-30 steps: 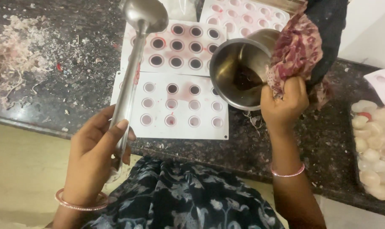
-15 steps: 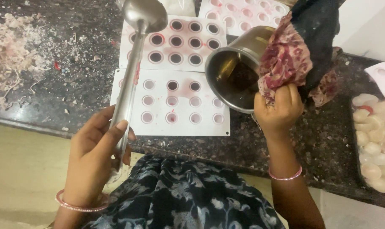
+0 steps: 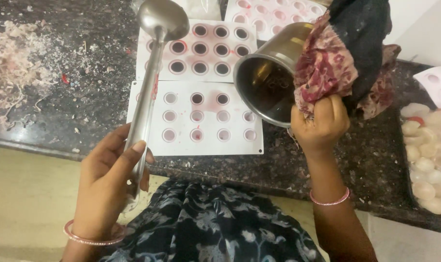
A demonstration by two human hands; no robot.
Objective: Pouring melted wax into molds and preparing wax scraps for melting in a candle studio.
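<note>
My left hand (image 3: pixel 109 177) grips the long handle of a steel ladle (image 3: pixel 150 87), whose bowl is raised over the far moulds. My right hand (image 3: pixel 320 123) holds a steel pot (image 3: pixel 269 73) through a red patterned cloth (image 3: pixel 327 68), with a dark cloth behind it. The pot is tipped toward me above the moulds, a little dark liquid showing inside. Below lies a white mould sheet (image 3: pixel 201 143) with round cavities, a few filled dark, most pale. A second mould sheet (image 3: pixel 181 73) beyond it has dark-filled cavities.
A third white mould (image 3: pixel 259 24) lies at the back and another (image 3: pixel 436 85) at the right edge. A tray of pale round pieces (image 3: pixel 431 155) sits at the right. Pale shavings (image 3: pixel 12 73) litter the dark stone counter at the left. The counter's front edge (image 3: pixel 46 148) runs near my body.
The pot has tipped a little further and shifted slightly up and toward the left with my right hand. My left hand and the ladle have hardly moved.
</note>
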